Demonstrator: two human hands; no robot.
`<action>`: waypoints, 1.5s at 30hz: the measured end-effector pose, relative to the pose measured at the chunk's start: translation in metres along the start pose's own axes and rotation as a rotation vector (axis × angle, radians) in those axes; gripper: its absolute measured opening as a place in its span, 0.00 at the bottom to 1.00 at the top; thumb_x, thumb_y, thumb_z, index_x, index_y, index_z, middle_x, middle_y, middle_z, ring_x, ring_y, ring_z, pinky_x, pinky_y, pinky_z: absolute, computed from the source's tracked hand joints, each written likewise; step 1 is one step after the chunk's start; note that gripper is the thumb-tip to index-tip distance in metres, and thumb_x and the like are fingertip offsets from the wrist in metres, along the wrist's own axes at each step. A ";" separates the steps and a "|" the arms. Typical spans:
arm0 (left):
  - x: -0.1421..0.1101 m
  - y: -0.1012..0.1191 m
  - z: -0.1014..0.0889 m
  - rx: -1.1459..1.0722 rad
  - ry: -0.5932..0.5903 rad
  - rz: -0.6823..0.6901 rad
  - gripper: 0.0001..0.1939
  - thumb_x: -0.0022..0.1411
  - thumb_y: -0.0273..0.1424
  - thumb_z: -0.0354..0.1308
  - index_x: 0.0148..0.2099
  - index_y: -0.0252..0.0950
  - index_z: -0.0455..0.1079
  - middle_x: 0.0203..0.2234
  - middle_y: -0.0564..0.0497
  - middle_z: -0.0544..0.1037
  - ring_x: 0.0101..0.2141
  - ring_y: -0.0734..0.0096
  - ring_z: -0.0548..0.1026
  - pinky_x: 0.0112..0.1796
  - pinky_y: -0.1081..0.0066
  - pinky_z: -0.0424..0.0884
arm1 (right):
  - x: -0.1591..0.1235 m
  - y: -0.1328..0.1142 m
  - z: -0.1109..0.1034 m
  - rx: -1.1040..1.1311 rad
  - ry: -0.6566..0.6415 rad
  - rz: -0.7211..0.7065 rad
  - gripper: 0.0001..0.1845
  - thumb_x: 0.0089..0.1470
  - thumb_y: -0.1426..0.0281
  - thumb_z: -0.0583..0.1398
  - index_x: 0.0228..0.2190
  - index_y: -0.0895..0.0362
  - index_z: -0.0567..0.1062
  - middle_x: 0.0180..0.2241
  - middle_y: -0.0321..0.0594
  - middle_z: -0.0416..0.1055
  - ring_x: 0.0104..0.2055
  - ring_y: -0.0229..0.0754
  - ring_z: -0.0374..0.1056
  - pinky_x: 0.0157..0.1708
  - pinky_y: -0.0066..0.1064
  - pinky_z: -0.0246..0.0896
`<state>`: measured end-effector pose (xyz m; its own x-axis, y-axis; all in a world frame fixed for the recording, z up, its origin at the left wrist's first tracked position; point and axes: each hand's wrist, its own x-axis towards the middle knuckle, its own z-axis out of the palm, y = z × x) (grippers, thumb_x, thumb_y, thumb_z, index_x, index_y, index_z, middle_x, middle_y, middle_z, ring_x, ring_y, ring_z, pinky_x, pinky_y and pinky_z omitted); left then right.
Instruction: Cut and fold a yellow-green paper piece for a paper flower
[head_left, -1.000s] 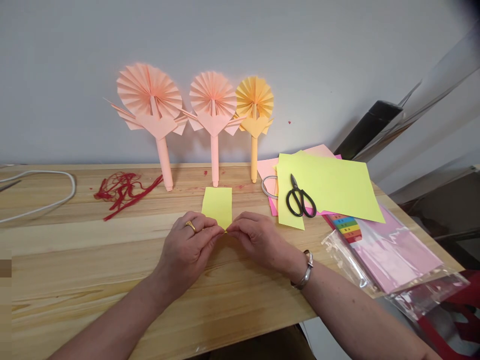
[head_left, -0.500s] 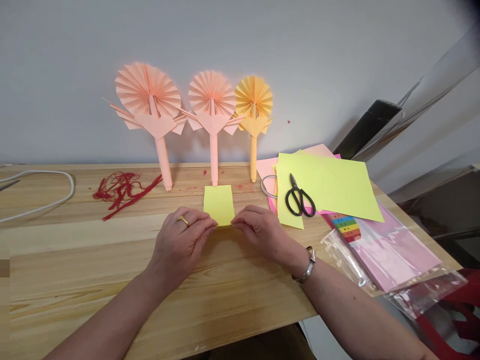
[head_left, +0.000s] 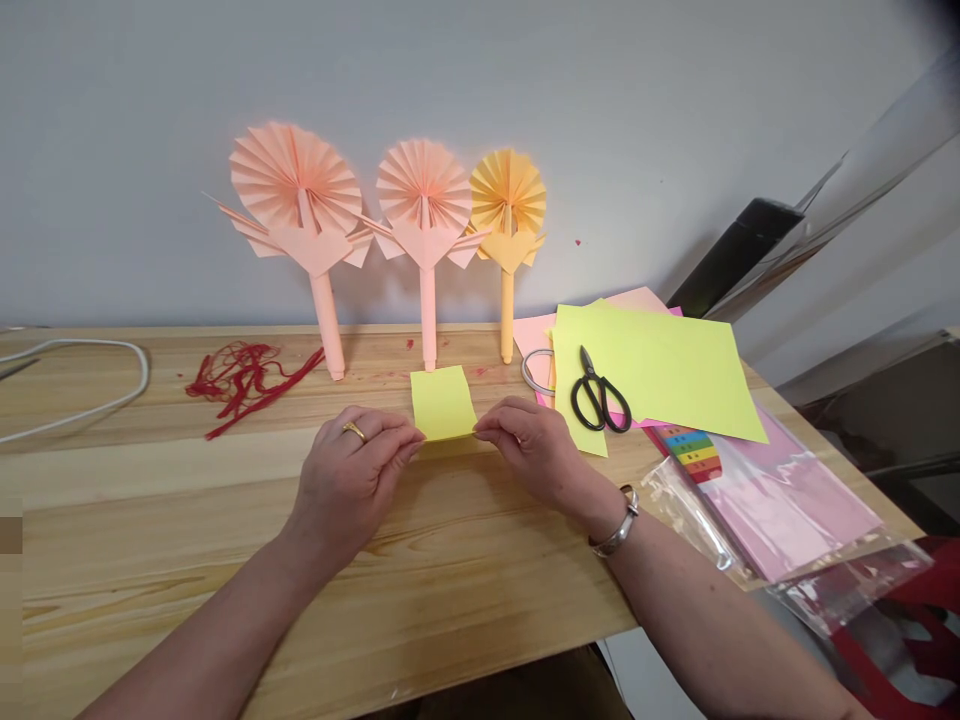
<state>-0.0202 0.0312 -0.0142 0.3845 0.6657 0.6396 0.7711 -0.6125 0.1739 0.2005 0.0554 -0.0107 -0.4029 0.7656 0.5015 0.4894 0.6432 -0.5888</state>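
The left hand (head_left: 349, 475) and right hand (head_left: 540, 455) have fingers pinched closed on opposite near corners of the small yellow-green paper (head_left: 442, 402), above the wooden tabletop (head_left: 450, 590). Light, even tension should keep its near edge straight, without creasing the corners.

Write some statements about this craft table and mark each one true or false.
1. Both the left hand and right hand hold the small yellow sheet. True.
2. The black scissors lie on the red threads. False: they lie on the large yellow-green paper.
3. Three paper figures with pleated fans are by the wall. True.
4. The bracelet is on the left wrist. False: it is on the right.
5. All three figures are pink. False: the rightmost one is yellow-orange.
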 end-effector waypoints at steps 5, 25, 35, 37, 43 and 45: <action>0.002 0.003 -0.001 -0.014 0.011 -0.021 0.04 0.59 0.25 0.56 0.37 0.35 0.70 0.31 0.47 0.75 0.33 0.63 0.69 0.35 0.61 0.67 | 0.001 0.000 -0.002 -0.003 0.001 0.008 0.07 0.54 0.77 0.57 0.28 0.60 0.75 0.29 0.40 0.73 0.31 0.37 0.68 0.32 0.27 0.63; -0.002 0.018 0.006 -0.136 -0.038 0.061 0.08 0.57 0.20 0.55 0.38 0.35 0.71 0.29 0.49 0.75 0.32 0.66 0.69 0.34 0.64 0.67 | -0.007 -0.014 0.009 0.009 -0.163 -0.069 0.09 0.58 0.75 0.55 0.33 0.59 0.76 0.30 0.41 0.72 0.31 0.36 0.67 0.32 0.25 0.62; -0.003 0.011 0.006 -0.094 -0.052 0.026 0.06 0.58 0.23 0.55 0.37 0.35 0.71 0.30 0.48 0.77 0.32 0.65 0.70 0.34 0.63 0.67 | -0.005 -0.006 0.006 0.012 -0.131 -0.012 0.08 0.56 0.77 0.56 0.31 0.59 0.76 0.31 0.40 0.72 0.32 0.37 0.67 0.33 0.26 0.63; -0.003 0.008 0.005 -0.084 -0.046 0.010 0.06 0.58 0.23 0.55 0.37 0.36 0.71 0.30 0.48 0.77 0.32 0.65 0.71 0.34 0.63 0.67 | -0.003 -0.005 0.004 0.004 -0.110 0.003 0.08 0.55 0.78 0.56 0.30 0.59 0.76 0.30 0.40 0.72 0.32 0.37 0.68 0.32 0.26 0.63; 0.000 0.005 0.003 -0.067 0.001 -0.016 0.05 0.59 0.25 0.54 0.36 0.36 0.71 0.29 0.48 0.77 0.31 0.65 0.71 0.33 0.64 0.68 | 0.002 0.000 0.000 -0.007 -0.052 0.012 0.07 0.54 0.76 0.58 0.28 0.58 0.76 0.29 0.39 0.73 0.31 0.36 0.68 0.32 0.26 0.63; 0.000 0.005 0.003 -0.074 0.015 -0.032 0.04 0.59 0.25 0.55 0.36 0.36 0.71 0.29 0.48 0.76 0.31 0.65 0.71 0.33 0.65 0.68 | 0.002 0.001 -0.001 -0.017 -0.039 0.031 0.07 0.54 0.76 0.58 0.28 0.58 0.77 0.29 0.39 0.74 0.31 0.37 0.68 0.32 0.26 0.63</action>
<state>-0.0145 0.0294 -0.0158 0.3526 0.6793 0.6436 0.7431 -0.6213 0.2486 0.2012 0.0579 -0.0098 -0.4172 0.7849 0.4581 0.5153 0.6195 -0.5922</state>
